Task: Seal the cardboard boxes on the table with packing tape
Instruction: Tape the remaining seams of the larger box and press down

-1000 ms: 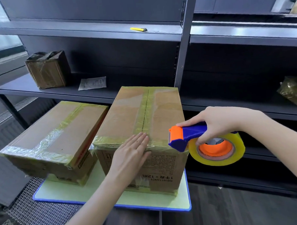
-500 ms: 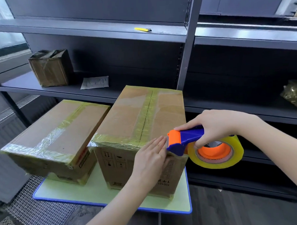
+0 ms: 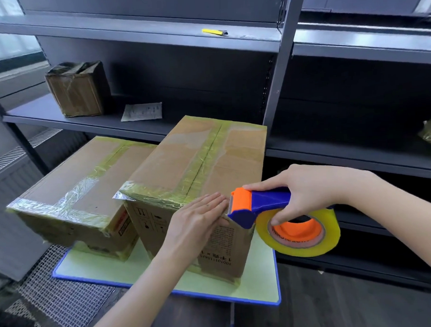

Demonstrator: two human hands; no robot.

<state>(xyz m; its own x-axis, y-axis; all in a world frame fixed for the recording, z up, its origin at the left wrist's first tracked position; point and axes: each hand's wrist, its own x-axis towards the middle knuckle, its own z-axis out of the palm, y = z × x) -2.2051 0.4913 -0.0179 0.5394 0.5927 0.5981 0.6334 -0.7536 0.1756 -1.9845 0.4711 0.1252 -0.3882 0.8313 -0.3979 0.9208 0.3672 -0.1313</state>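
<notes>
The taller cardboard box (image 3: 199, 164) is set at the middle of the green, blue-rimmed table (image 3: 259, 285), with a flatter box (image 3: 87, 183) just beside it at 9 o'clock. Its taped top seam is laid along the long axis, from 6 o'clock away toward 12, leaning slightly to 1. The point that matters is the box's near right corner, at the upper end of the front face. There the left hand (image 3: 199, 218) is pressed flat on the cardboard, fingers straight and together, pointing toward 3 o'clock. Immediately at 3 o'clock of those fingertips the orange head of the tape dispenser (image 3: 246, 206) is held against the corner (whether a strip is stretched between head and box cannot be made out). The dispenser's blue handle is gripped by the right hand (image 3: 307, 191), fingers curled round it, with the yellow roll (image 3: 319, 243) hanging off the table edge at 4 o'clock. The hands are thus nearly touching, the left one nearer the box. The coming move is judged to turn on that corner. The tape would be drawn round it or torn on the teeth toward 3 o'clock while the end is held down by the left palm.
</notes>
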